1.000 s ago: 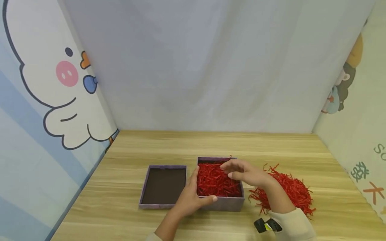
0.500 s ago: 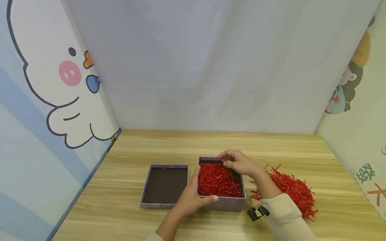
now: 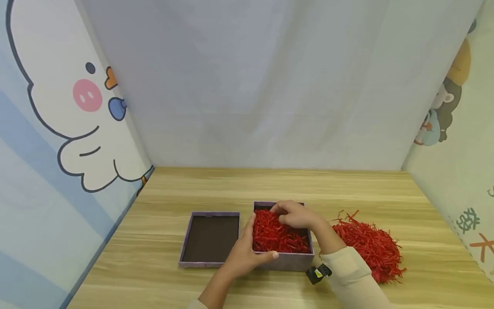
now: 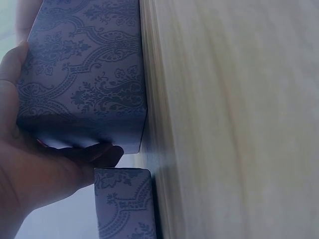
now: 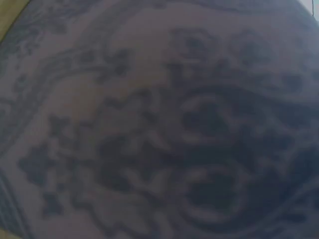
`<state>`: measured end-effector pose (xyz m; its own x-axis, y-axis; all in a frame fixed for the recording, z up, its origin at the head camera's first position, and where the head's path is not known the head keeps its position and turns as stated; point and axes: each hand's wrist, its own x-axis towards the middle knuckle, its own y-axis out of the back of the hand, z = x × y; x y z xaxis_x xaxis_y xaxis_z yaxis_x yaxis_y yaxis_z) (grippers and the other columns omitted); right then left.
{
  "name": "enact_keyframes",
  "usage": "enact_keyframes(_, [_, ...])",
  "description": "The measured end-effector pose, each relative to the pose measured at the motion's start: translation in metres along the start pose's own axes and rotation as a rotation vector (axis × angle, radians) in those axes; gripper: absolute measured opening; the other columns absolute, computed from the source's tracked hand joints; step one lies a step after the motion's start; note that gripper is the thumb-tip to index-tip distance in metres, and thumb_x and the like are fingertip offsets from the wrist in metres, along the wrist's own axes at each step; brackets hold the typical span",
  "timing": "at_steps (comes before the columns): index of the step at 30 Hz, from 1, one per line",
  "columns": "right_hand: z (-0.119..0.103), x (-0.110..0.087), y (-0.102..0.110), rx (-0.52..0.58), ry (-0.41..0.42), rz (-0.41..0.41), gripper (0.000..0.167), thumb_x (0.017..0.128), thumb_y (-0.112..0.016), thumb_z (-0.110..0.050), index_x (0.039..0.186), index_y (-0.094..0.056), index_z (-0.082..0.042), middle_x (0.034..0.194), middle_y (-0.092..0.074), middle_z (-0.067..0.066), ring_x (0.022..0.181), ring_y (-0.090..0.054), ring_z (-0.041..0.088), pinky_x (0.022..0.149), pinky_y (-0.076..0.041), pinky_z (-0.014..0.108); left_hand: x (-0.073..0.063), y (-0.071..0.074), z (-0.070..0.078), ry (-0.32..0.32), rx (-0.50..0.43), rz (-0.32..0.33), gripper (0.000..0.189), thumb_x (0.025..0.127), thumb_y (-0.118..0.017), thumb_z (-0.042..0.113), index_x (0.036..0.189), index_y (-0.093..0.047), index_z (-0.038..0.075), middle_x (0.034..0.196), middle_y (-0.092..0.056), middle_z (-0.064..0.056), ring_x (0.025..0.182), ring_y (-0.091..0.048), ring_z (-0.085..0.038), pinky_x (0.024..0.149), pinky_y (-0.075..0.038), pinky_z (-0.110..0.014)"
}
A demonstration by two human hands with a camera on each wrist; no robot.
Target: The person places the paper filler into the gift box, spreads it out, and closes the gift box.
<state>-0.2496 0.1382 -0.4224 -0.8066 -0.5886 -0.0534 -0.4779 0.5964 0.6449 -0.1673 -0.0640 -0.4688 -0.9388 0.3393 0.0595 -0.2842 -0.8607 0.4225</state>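
A purple patterned box full of red shredded paper stands on the table. My left hand grips its near left corner, the thumb along the front wall and the fingers along the left side. The left wrist view has the same hand around the box. Over the shreds, toward the back right inside the rim, my right hand has its bent fingers down at the paper, where the fingertips are partly hidden. Only the box's patterned wall fills the right wrist view, very close.
The shallow lid lies dark inside up, just left of the box. A loose pile of red shreds lies on the wooden table to the right, by the right forearm. Fabric walls enclose the table's back and sides.
My right hand first goes to the box's far rim, then comes down and slightly left into the shreds, its fingers bending more. The left hand keeps its hold on the box.
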Motion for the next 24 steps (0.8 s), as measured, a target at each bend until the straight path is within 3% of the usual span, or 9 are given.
enact_keyframes(6, [-0.006, -0.015, 0.002, 0.018, 0.012, 0.019, 0.029, 0.086, -0.052, 0.002, 0.115, -0.057, 0.005, 0.112, -0.059, 0.016, 0.106, -0.054, 0.032, 0.087, -0.043, 0.048, -0.002, -0.003, 0.001, 0.01, 0.011, 0.003, 0.115, 0.07, -0.077, 0.049, 0.151, -0.003, 0.013, 0.15, -0.018, -0.014, 0.129, -0.031, -0.034, 0.098, -0.032, -0.053])
enact_keyframes(14, [-0.006, -0.073, 0.022, 0.185, 0.027, 0.186, 0.04, 0.094, -0.056, -0.015, 0.129, -0.049, 0.001, 0.131, -0.047, 0.021, 0.12, -0.042, 0.042, 0.09, -0.043, 0.048, -0.003, -0.005, 0.002, 0.009, -0.014, -0.005, 0.114, 0.072, -0.077, 0.047, 0.151, -0.001, 0.015, 0.151, -0.015, -0.015, 0.13, -0.028, -0.039, 0.097, -0.031, -0.058])
enact_keyframes(24, [0.011, -0.121, 0.033, 0.182, -0.006, 0.319, 0.043, 0.092, -0.06, -0.016, 0.132, -0.048, -0.008, 0.131, -0.048, 0.018, 0.115, -0.048, 0.039, 0.091, -0.042, 0.048, -0.003, 0.0, 0.003, 0.005, 0.034, 0.004, 0.112, 0.073, -0.075, 0.051, 0.151, 0.0, 0.02, 0.152, -0.01, -0.014, 0.132, -0.02, -0.044, 0.096, -0.027, -0.063])
